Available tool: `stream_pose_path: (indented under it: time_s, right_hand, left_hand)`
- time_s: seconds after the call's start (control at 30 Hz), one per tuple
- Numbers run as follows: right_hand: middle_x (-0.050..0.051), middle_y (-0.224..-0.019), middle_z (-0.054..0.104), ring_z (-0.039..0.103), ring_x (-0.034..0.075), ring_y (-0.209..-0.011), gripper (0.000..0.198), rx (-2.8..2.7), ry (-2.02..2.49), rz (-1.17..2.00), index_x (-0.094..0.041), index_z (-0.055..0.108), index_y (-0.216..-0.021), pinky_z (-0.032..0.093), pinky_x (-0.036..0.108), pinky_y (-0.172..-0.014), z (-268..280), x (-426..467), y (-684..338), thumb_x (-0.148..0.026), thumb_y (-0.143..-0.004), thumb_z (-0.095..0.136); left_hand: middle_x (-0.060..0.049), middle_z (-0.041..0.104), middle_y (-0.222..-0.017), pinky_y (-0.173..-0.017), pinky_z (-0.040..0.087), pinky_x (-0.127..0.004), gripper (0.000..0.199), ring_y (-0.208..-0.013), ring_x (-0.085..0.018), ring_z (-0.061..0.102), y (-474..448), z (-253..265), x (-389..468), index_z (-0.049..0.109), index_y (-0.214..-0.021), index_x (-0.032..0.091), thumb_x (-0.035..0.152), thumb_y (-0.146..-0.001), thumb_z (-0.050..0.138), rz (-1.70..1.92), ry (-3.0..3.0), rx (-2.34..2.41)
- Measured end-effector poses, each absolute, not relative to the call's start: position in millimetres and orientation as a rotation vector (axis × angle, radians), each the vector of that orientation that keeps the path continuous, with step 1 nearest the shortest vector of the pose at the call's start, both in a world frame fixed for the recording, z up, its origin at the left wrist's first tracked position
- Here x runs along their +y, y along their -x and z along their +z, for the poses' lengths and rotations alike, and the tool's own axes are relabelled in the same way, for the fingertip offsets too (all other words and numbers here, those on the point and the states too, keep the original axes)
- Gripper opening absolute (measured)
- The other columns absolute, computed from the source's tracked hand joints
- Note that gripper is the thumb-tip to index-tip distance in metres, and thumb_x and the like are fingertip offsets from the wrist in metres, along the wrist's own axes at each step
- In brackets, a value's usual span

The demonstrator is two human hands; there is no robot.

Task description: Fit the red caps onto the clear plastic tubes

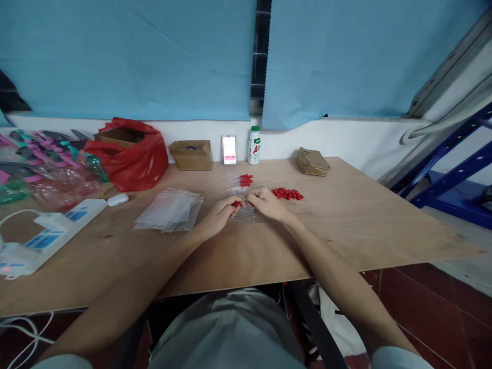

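My left hand (222, 212) is closed around a small red handle (236, 204), whose end shows between thumb and fingers. Close beside it, my right hand (267, 202) has its fingers bent and pressed together; whatever they hold is hidden. Several thin metal shafts (243, 217) lie on the table under and just in front of both hands. Beyond the hands rest several red-handled tools with thin metal shafts (246, 180), like small screwdrivers, their handles to the right. A cluster of loose red pieces (288, 193) lies right of my right hand.
Clear plastic bags (169, 209) lie left on the wooden table (338, 236). Behind stand a red bag (134, 159), an open cardboard box (191, 155), a phone (229, 150), a white bottle (254, 146) and a brown packet (313, 161). A power strip (57, 238) is far left.
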State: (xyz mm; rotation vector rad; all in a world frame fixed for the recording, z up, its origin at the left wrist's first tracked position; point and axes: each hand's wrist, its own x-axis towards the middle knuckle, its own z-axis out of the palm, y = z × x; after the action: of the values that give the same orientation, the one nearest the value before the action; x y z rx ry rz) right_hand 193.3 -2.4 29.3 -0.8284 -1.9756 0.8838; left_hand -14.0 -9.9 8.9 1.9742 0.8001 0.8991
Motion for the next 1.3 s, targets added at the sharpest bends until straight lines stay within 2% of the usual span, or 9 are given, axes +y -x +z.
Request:
stream_pose_path:
  time_s: [0.23,0.5,0.7,0.8,0.87,0.93,1.03,1.17,1.3]
  right_hand:
    - [-0.006,-0.059,0.035,0.032,0.01,-0.057,0.048,-1.92,0.946,0.899,-0.021,0.042,-0.06,0.029,0.027,-0.059,29.3,-1.3,-199.6,-0.047,-0.099,0.05]
    - [-0.005,-0.062,0.03,0.029,0.01,-0.058,0.052,-2.013,0.955,0.801,-0.023,0.035,-0.063,0.025,0.028,-0.058,23.3,-1.3,-195.7,-0.056,-0.102,0.047]
    - [-0.004,-0.06,0.035,0.034,0.012,-0.059,0.054,-1.893,1.046,0.622,-0.023,0.036,-0.061,0.027,0.028,-0.06,25.5,-1.3,-198.0,-0.056,-0.102,0.046]
    - [-0.003,-0.059,0.038,0.038,0.013,-0.058,0.051,-1.678,1.101,0.525,-0.023,0.04,-0.062,0.03,0.029,-0.06,33.3,-0.5,-210.3,-0.051,-0.104,0.043]
    - [-0.001,-0.067,0.051,0.049,0.015,-0.065,0.043,-1.634,1.085,0.484,-0.021,0.053,-0.072,0.038,0.029,-0.066,35.1,1.4,-216.1,-0.044,-0.105,0.039]
    - [0.003,-0.092,0.066,0.06,0.018,-0.082,0.034,-1.66,1.045,0.44,-0.022,0.065,-0.1,0.045,0.03,-0.078,33.2,3.9,-216.6,-0.038,-0.105,0.036]
    - [0.007,-0.112,0.07,0.065,0.022,-0.096,0.037,-1.738,1.088,0.38,-0.024,0.058,-0.131,0.049,0.033,-0.088,27.6,6.3,-209.0,-0.04,-0.107,0.033]
    - [0.005,-0.087,0.07,0.066,0.026,-0.079,0.039,-1.843,1.411,0.314,-0.022,0.052,-0.127,0.049,0.035,-0.079,21.5,7.5,-196.6,-0.053,-0.108,0.036]
    - [0.011,-0.095,0.071,0.066,0.029,-0.083,0.035,-2.06,1.47,0.184,-0.017,0.048,-0.125,0.049,0.037,-0.079,11.0,14.3,-192.3,-0.041,-0.099,0.054]
  left_hand:
    - [0.003,0.055,-0.072,-0.067,0.039,-0.026,0.037,-0.067,-0.014,0.05,17.6,5.7,-9.4,0.068,-0.1,0.019,0.047,-0.107,0.044,0.922,-2.081,0.895]
    - [-0.004,0.077,-0.087,-0.073,0.044,-0.03,0.027,-0.077,-0.019,0.068,21.6,9.7,-9.3,0.077,-0.099,0.023,0.035,-0.105,0.054,0.877,-2.531,1.165]
    - [-0.01,0.076,-0.082,-0.072,0.046,-0.036,0.03,-0.072,-0.025,0.067,28.6,4.2,-5.6,0.079,-0.095,0.021,0.03,-0.105,0.053,0.752,-2.661,1.546]
    - [-0.009,0.076,-0.088,-0.077,0.05,-0.036,0.028,-0.08,-0.025,0.069,41.5,1.7,4.1,0.078,-0.096,0.02,0.028,-0.104,0.053,0.913,-2.62,1.6]
    - [-0.008,0.075,-0.102,-0.085,0.052,-0.036,0.025,-0.092,-0.024,0.069,45.1,1.8,8.6,0.077,-0.106,0.021,0.029,-0.105,0.053,1.097,-2.621,1.458]
    - [-0.009,0.071,-0.115,-0.092,0.052,-0.036,0.022,-0.104,-0.023,0.067,42.5,2.7,9.4,0.077,-0.111,0.023,0.031,-0.104,0.057,1.29,-2.595,1.375]
    - [-0.008,0.066,-0.115,-0.094,0.052,-0.036,0.016,-0.107,-0.022,0.065,33.1,3.7,4.6,0.078,-0.108,0.025,0.033,-0.1,0.066,1.463,-2.515,1.365]
    - [-0.002,0.07,-0.091,-0.08,0.052,-0.03,0.012,-0.084,-0.017,0.066,26.4,2.3,-2.3,0.075,-0.103,0.024,0.033,-0.099,0.068,1.501,-2.306,1.382]
    - [0.0,0.077,-0.088,-0.07,0.051,-0.028,0.015,-0.072,-0.015,0.067,26.3,-4.1,0.3,0.071,-0.1,0.024,0.038,-0.097,0.067,1.477,-2.023,1.474]
